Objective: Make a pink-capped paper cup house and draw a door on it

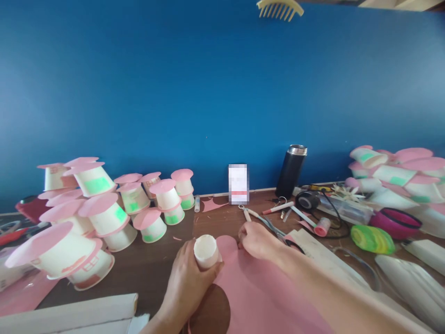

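Note:
My left hand is wrapped around a small white paper cup, its round end facing up toward me. The cup stands over the left edge of a pink paper sheet. A rounded part of the sheet juts out just right of the cup. My right hand has its fingers curled and pinched at the sheet's upper edge; its fingertips are partly hidden. A large curved cut-out in the sheet bares the brown table below my left hand.
Several cups with pink paper discs stand stacked at left, and more are heaped at right. A black flask, scissors, a marker, a tape roll and a pink bowl lie beyond my right arm.

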Available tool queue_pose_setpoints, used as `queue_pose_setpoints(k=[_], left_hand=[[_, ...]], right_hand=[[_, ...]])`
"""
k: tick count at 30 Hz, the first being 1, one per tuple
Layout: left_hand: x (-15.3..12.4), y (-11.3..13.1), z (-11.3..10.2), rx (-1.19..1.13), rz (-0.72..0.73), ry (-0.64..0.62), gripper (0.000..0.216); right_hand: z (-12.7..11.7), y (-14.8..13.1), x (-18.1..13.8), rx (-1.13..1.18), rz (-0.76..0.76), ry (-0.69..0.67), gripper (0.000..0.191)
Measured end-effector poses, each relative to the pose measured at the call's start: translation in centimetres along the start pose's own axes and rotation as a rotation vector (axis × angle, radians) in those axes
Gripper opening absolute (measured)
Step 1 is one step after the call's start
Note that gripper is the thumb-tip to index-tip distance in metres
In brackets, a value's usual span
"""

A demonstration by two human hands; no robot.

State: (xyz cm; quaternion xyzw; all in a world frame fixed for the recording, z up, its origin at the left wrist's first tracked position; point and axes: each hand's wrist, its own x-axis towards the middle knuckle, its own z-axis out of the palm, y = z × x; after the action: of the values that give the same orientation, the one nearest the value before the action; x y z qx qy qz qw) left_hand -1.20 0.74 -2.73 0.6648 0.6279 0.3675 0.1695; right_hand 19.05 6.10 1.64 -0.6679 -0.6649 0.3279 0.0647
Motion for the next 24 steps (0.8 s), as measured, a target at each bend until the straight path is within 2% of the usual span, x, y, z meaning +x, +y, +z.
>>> queue_pose_setpoints(k=[7, 14, 20, 24], left_hand=[[-0.2, -0.1, -0.1, 0.006, 0.011, 0.002, 0.044], [0.0, -0.1, 0.0, 0.018, 0.022, 0.004, 0.044], [-0.1, -0.1, 0.1, 0.039, 0.042, 0.01, 0.041], [-0.2, -0.1, 0.0, 0.047, 0.05, 0.009, 0.042]], right_hand=[[0.7, 0.7, 0.4, 0.142, 0.053, 0.023, 0.03], [0.0, 0.7, -0.3, 0.204, 0.079, 0.005, 0.029], [-0.4, 0.8, -0.4, 0.28, 0.105, -0.103, 0.027], [-0.2, 0.7, -0.5, 0.319, 0.113, -0.113, 0.029]])
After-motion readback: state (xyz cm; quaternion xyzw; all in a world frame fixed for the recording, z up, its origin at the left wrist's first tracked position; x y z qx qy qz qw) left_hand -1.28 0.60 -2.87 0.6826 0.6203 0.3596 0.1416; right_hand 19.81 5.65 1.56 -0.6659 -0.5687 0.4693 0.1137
